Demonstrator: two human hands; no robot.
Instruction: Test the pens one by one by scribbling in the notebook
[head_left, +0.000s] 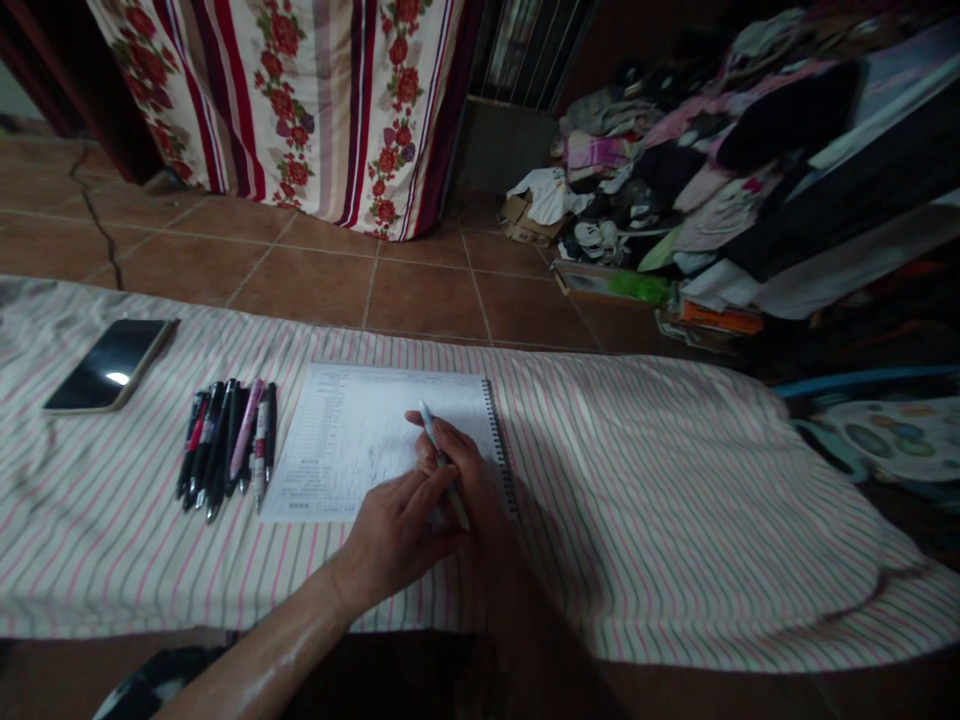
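Note:
A light-coloured pen [426, 416] points away from me over the spiral notebook [307, 440], slanting back between my two hands. My right hand [469, 465] is closed around the pen, above the right part of the page. From the left, my left hand [394, 525] meets it, with thumb and forefinger closed about the pen's near end; its other fingers are partly hidden. The open page has printed text down its left side and faint handwriting in the middle. Black spiral binding runs along the notebook's right edge.
Several pens [225, 440] lie bunched left of the notebook. Farther left is a phone [112, 365]. All rest on a striped cloth [637, 480]. Beyond are a tiled floor [315, 270], a floral curtain [330, 110] and heaped clothes [675, 150]. A blue-framed chair [885, 420] stands right.

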